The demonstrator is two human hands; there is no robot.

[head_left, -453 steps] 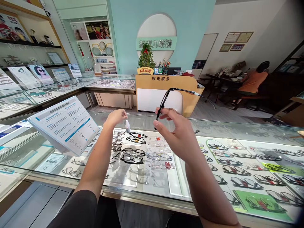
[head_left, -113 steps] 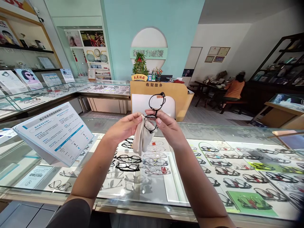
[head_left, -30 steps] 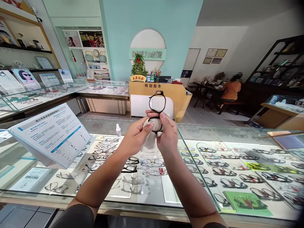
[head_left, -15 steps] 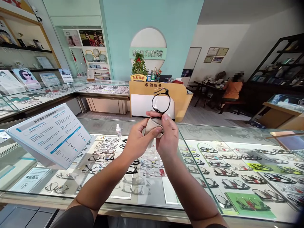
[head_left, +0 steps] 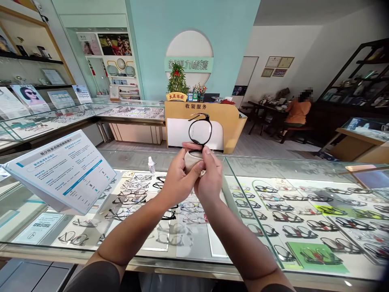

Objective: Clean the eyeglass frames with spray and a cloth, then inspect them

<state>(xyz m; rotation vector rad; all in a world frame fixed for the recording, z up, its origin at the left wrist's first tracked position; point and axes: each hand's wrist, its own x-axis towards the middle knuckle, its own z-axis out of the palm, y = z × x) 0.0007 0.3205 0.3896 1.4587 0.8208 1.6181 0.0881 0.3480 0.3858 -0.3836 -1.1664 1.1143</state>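
A pair of black round-framed glasses [head_left: 199, 130] is held up on end above the glass counter [head_left: 273, 170]. My right hand [head_left: 209, 180] pinches the frame near its lower lens. My left hand [head_left: 176, 178] presses a beige cloth [head_left: 192, 157] around that lower lens, which the cloth hides. The upper lens stands free above both hands. A small white dropper bottle [head_left: 151, 165] stands on the counter, left of my left hand.
Under the glass lie several rows of spectacle frames [head_left: 304, 211]. A tilted printed sign [head_left: 62, 170] stands at the left. A wooden cashier desk [head_left: 206, 121] with a small tree is behind. A person in orange [head_left: 299, 111] sits at the far right.
The cloth has been wrapped more tightly round the lower lens. Both hands with the glasses have shifted slightly left and up since half a second ago.
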